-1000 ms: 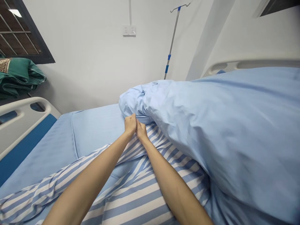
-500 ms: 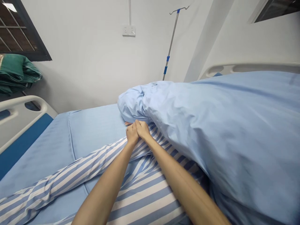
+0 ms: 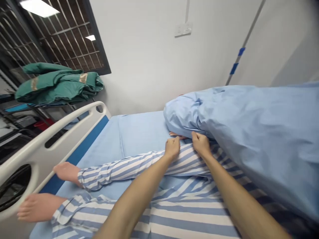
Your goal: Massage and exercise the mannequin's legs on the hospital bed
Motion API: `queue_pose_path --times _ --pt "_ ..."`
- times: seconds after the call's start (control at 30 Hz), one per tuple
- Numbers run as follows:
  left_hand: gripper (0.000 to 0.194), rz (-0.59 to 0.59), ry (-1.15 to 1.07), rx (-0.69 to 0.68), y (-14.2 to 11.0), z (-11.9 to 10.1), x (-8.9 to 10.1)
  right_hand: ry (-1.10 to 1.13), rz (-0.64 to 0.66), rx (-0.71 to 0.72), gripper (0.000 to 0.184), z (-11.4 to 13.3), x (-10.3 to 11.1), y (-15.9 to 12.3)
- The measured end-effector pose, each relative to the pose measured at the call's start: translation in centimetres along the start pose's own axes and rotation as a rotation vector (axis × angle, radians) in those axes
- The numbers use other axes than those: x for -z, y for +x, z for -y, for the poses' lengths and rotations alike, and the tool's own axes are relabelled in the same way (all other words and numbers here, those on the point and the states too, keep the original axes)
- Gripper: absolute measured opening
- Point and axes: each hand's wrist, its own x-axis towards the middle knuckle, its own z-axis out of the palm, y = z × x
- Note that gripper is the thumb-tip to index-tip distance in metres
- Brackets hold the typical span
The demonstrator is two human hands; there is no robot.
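Note:
A figure in blue-and-white striped pyjamas point(image 3: 174, 199) lies on the bed, its bare feet point(image 3: 40, 205) near the footboard. My left hand point(image 3: 172, 148) is closed and pinches the striped cloth at the waist. A short gap to the right, my right hand point(image 3: 200, 144) is closed on the striped cloth too, just under the edge of the light blue quilt point(image 3: 249, 132) that is bunched over the upper body. A strip of bare skin shows between the quilt and my hands.
A white and blue footboard rail point(image 3: 47, 139) runs along the left. The light blue bed sheet point(image 3: 139, 132) shows beyond the legs. Folded green blankets point(image 3: 59, 83) lie on a rack by a barred window. An IV pole point(image 3: 236, 63) stands at the wall.
My hands, which were pressed together at the quilt's edge, have come apart. My view swung left and down, so the feet and footboard now show.

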Motion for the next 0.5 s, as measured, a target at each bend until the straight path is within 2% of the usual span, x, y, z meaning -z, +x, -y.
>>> queue_pose_path --times 0.07,0.17,0.23,0.3,0.33,0.4,0.5 --pt "0.048 -0.04 0.056 0.016 -1.3 1.6 5.2 -0.011 0.027 -0.003 0.045 0.1 0.2 0.1" --pt "0.048 -0.128 0.174 0.053 -4.0 4.4 15.6 -0.008 0.049 0.004 0.046 0.4 0.3 0.2" --pt "0.048 -0.226 0.262 0.068 -5.9 6.4 22.7 -0.014 0.05 0.007 0.045 0.5 0.3 0.2" --pt "0.049 -0.309 0.313 0.102 -7.5 8.5 28.5 -0.03 0.047 -0.001 0.044 0.5 0.2 0.1" --pt "0.049 -0.364 0.328 0.125 -8.3 9.5 30.6 -0.039 0.046 -0.005 0.044 0.5 0.1 0.0" --pt "0.047 -0.492 0.373 0.182 -9.8 11.7 33.2 -0.049 0.039 -0.012 0.043 0.3 0.0 0.1" --pt "0.043 -0.614 0.49 0.228 -11.2 14.5 34.1 -0.041 0.044 -0.053 0.042 0.1 -0.1 0.5"
